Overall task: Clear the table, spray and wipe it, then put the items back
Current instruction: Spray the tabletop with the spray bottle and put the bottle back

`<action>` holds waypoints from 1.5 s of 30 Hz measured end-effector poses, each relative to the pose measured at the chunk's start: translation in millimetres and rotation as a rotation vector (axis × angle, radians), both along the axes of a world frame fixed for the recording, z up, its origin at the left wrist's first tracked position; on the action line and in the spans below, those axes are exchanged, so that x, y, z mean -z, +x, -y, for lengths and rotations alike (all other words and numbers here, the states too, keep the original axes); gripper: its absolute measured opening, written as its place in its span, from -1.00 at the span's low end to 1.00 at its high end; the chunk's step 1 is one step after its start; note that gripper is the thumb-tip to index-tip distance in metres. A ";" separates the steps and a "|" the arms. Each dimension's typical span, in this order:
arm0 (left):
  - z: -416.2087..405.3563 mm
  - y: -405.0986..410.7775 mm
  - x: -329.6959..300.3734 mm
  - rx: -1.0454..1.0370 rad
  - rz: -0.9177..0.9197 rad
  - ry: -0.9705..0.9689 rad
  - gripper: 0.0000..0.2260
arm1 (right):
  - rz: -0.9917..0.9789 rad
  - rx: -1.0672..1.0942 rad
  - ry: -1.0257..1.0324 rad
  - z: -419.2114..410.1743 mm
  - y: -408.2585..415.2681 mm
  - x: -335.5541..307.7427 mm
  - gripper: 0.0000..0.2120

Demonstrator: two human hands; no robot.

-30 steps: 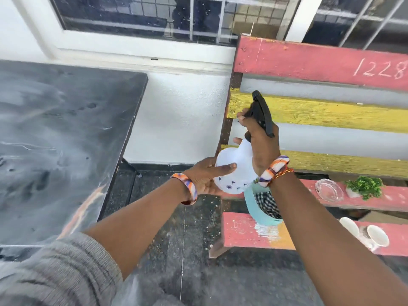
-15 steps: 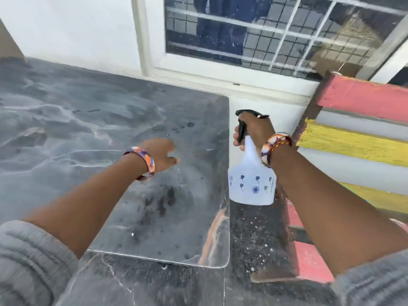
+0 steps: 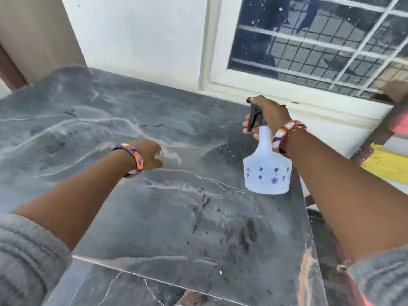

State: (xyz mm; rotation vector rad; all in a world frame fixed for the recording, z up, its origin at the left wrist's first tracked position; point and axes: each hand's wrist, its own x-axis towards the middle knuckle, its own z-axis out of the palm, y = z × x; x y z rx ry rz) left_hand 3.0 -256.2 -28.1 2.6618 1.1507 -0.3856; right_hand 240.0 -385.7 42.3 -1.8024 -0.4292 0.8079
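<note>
Two grey sleeves frame the near edge of the dark marbled table (image 3: 154, 228), whose surface shows dark spots and no items. Farther in, the left hand (image 3: 150, 154) hovers over the middle, loosely curled and holding nothing. At the right, the right hand (image 3: 268, 113) grips the neck of the white spray bottle (image 3: 266, 173), fingers on the black trigger. Spraying well likely means even passes across the slab, nozzle angled down, away from the far window (image 3: 320, 40).
</note>
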 end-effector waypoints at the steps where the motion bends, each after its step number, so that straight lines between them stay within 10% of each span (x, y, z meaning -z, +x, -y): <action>1: -7.9 -4.7 1.4 -0.015 -0.004 0.001 -0.57 | -0.004 -0.008 0.042 -15.7 -7.7 0.5 -0.74; 24: -183.3 -173.4 -8.0 -0.113 -0.147 -0.113 -0.65 | 0.032 -0.251 -0.001 -240.3 -186.2 10.1 -0.72; 33: -245.8 -221.0 -34.4 0.065 -0.241 -0.030 -0.65 | -0.077 -0.522 -0.266 -219.3 -249.5 11.2 -0.60; 45: -216.4 -196.1 -34.7 0.270 -0.246 0.044 -0.78 | 0.075 -0.264 -0.294 -135.9 -329.9 31.6 -0.65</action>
